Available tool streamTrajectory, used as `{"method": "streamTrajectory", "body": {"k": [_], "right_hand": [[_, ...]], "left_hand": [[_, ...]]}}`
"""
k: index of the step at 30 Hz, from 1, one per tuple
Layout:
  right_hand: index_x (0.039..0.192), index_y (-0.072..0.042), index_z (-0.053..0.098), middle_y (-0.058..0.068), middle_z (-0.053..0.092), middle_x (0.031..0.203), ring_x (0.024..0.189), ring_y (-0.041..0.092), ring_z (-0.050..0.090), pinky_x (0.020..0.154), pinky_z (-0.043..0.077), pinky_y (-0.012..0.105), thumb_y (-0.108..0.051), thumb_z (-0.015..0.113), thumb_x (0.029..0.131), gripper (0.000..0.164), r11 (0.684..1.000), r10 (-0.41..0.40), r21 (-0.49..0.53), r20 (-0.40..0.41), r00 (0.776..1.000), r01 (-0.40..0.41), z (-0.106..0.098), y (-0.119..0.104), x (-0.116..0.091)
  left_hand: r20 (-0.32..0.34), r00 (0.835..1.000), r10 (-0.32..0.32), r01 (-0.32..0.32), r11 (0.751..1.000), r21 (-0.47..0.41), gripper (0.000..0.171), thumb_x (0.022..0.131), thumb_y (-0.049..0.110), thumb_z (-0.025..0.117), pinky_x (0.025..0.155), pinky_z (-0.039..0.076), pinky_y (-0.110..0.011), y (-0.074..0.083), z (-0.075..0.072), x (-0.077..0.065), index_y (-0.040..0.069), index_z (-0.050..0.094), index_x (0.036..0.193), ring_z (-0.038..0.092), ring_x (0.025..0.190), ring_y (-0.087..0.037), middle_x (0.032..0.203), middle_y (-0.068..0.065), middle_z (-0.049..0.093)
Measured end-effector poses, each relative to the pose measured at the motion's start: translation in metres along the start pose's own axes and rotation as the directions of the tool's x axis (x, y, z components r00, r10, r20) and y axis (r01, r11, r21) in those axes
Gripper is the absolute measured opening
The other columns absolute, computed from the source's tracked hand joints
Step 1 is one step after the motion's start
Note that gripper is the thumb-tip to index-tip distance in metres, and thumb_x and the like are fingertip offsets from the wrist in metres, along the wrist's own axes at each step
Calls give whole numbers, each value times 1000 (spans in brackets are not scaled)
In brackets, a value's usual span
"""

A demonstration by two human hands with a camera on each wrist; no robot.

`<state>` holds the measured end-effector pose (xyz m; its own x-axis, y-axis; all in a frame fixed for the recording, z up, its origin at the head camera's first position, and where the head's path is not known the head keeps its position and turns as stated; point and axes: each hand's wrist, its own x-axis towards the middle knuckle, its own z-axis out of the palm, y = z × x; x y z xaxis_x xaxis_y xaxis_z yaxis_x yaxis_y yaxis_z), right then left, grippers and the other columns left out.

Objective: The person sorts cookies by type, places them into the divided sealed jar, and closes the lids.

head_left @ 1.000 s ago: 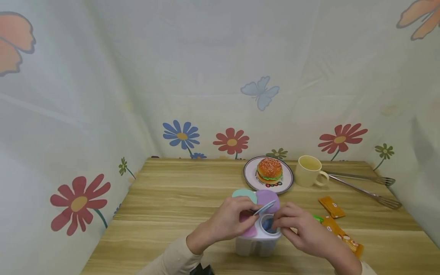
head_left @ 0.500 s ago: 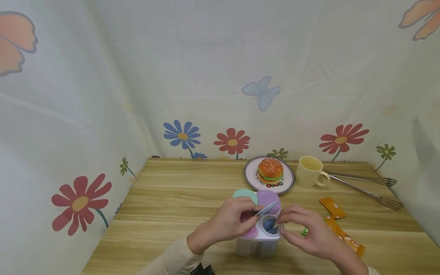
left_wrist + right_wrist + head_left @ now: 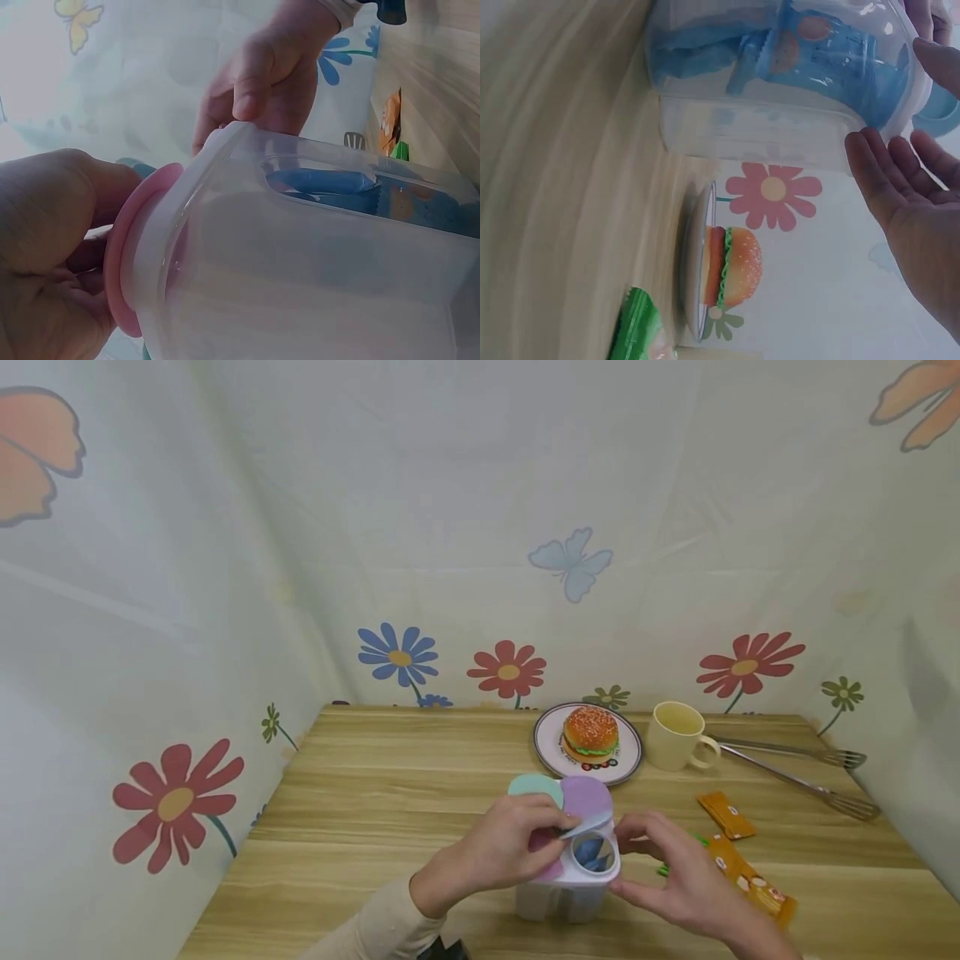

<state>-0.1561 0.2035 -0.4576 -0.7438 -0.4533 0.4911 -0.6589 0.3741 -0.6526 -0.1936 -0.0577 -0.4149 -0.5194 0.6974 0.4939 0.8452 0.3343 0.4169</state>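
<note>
A clear plastic storage box with a white top has round flip lids. Its teal lid, purple lid and pink lid lie closed. My left hand pinches the light blue lid, raised at a tilt beside its round opening. Inside that compartment lie blue packets, visible through the clear wall. My right hand holds the box's right corner just under the rim, thumb toward the front and fingers along the far side.
Behind the box, a plate bears a burger. A yellow mug and two long metal utensils stand to its right. Orange packets and a green wrapped piece lie right of the box.
My right hand has drawn out of the round opening and moved to the box's right corner, leaving the blue packets inside. My left hand has tilted the light blue lid lower.
</note>
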Motion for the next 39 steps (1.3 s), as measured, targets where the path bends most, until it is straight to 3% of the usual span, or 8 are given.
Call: {"method": "streamTrajectory", "body": {"k": [6, 9, 14, 20, 23, 30, 39], "right_hand": [[122, -8, 46, 6, 56, 114, 100, 14, 62, 81, 58, 28, -18, 86, 73, 64, 994, 72, 80, -50, 996, -68, 13, 1, -5], [123, -4, 43, 12, 54, 117, 101, 12, 60, 82, 58, 27, -16, 88, 70, 70, 980, 153, 139, -44, 987, -145, 20, 1, -8], [125, -5, 44, 14, 52, 122, 103, 9, 59, 86, 56, 23, -20, 90, 67, 76, 931, 344, 139, -20, 939, -338, 24, 0, -8], [134, 0, 40, 21, 53, 130, 113, 30, 59, 89, 55, 26, -26, 87, 71, 83, 865, 476, 136, 82, 876, -483, 28, -2, -5], [139, -1, 38, 22, 51, 136, 118, 34, 57, 90, 55, 29, -30, 86, 72, 88, 842, 514, 121, 118, 850, -526, 32, -2, -3], [139, -4, 42, 20, 52, 137, 120, 36, 56, 87, 57, 33, -33, 88, 70, 88, 848, 516, 93, 80, 853, -522, 39, -1, -2], [138, -7, 44, 17, 54, 136, 118, 35, 57, 85, 57, 33, -36, 86, 71, 84, 859, 501, 77, 80, 862, -506, 38, -2, -2]], "left_hand": [[21, 999, 31, -32, 998, 60, 23, 84, 12, 73, 62, 37, 0, 4, 1, -1, 11, 75, 107, 51, 77, 0, 94, 2, 70], [40, 998, 43, -47, 994, 94, 24, 84, 14, 73, 65, 37, 0, 5, 1, -1, 13, 75, 108, 52, 79, 1, 96, 3, 70], [72, 996, 50, -59, 990, 131, 24, 85, 17, 72, 70, 40, 0, 8, 1, 0, 15, 75, 108, 56, 83, 2, 98, 5, 72], [98, 992, 74, -91, 979, 181, 23, 86, 19, 71, 75, 42, -1, 9, 2, 1, 16, 75, 108, 59, 87, 2, 99, 6, 72], [103, 991, 85, -104, 975, 197, 23, 85, 19, 71, 75, 41, -1, 9, 2, 1, 16, 76, 107, 59, 87, 2, 99, 7, 72], [138, 985, 107, -139, 960, 243, 22, 85, 22, 72, 79, 42, -3, 10, 1, 2, 18, 76, 107, 59, 90, 0, 100, 8, 71], [216, 967, 136, -205, 918, 340, 26, 87, 30, 72, 83, 45, -9, 13, -3, 5, 18, 75, 110, 59, 94, -3, 104, 9, 69]]}}
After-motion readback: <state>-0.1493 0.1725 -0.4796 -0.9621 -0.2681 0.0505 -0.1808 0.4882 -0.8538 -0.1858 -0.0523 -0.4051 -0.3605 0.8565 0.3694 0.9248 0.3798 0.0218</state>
